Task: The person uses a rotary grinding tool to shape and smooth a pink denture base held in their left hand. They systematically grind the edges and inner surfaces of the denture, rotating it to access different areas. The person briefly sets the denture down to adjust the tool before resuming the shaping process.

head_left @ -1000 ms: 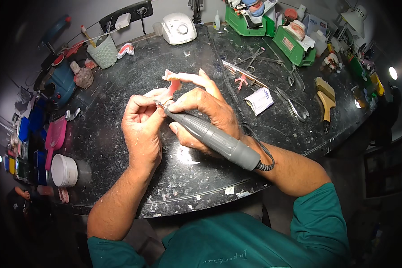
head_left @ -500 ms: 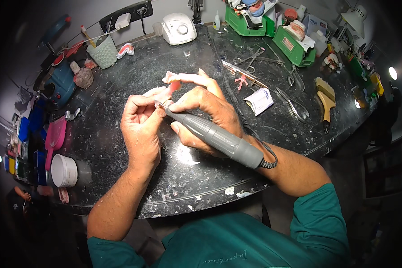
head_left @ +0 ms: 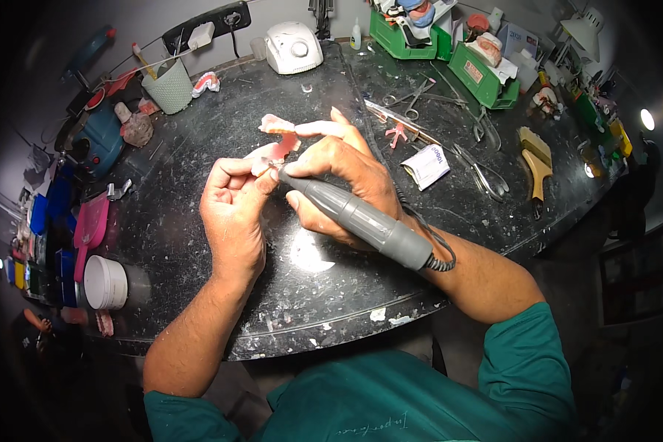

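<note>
Between the thumb and fingers of my left hand (head_left: 233,210) is a pink denture (head_left: 285,145), one end of which rises clear of the grip. My right hand (head_left: 352,175) is closed round a dark grey rotary handpiece (head_left: 368,226), pen-like, with its nose against the denture near my left fingertips. The right index finger reaches out along the denture's raised part. The bit at the handpiece's tip is mostly hidden by fingers. A coiled cord (head_left: 442,263) leaves the rear of the handpiece and runs back over my right wrist.
A white control box (head_left: 293,48) stands at the back. To the right lie scissors (head_left: 414,107), pliers (head_left: 482,171), a small white packet (head_left: 426,166) and a brush (head_left: 538,171). Green bins (head_left: 486,77) are beyond. On the left are a white tub (head_left: 105,283) and a pink dustpan (head_left: 91,221).
The denture has turned in my left fingers, its raised end shifting slightly left and showing more of its inner curve. The handpiece has moved slightly, its tip a little to the right.
</note>
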### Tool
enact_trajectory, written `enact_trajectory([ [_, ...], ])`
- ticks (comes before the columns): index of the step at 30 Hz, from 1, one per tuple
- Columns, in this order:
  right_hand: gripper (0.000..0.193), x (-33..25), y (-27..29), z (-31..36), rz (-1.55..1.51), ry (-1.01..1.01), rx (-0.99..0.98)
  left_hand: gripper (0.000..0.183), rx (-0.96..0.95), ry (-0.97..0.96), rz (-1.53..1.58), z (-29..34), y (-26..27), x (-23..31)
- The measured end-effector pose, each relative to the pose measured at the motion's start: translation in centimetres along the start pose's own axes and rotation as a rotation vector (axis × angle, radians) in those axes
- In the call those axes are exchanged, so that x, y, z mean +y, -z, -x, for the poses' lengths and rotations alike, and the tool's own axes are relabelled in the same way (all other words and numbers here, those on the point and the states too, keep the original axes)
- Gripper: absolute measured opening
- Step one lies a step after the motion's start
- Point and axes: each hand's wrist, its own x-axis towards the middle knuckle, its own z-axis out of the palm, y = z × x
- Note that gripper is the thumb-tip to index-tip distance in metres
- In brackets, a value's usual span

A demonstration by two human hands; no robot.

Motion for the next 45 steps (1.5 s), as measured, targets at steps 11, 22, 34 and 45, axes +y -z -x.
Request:
enact_trajectory([
  [11,0.033,0.34,0.37,-0.08,0.01,-0.015,0.005,0.014,0.004,0.045,0.014,-0.14,-0.38,0.32],
  [22,0.031,0.49,0.6,-0.17,0.026,0.0,-0.018,0.013,0.013,0.088,0.019,-0.05,-0.62,0.69],
  [34,0.037,0.21,0.54,-0.21,0.027,-0.005,0.001,0.015,0.0,0.104,0.082,-0.18,-0.29,0.63],
  [45,0.033,0.08,0.53,-0.36,0.068,0.022,-0.002,0.016,-0.004,0.066,0.084,-0.13,-0.24,0.42],
])
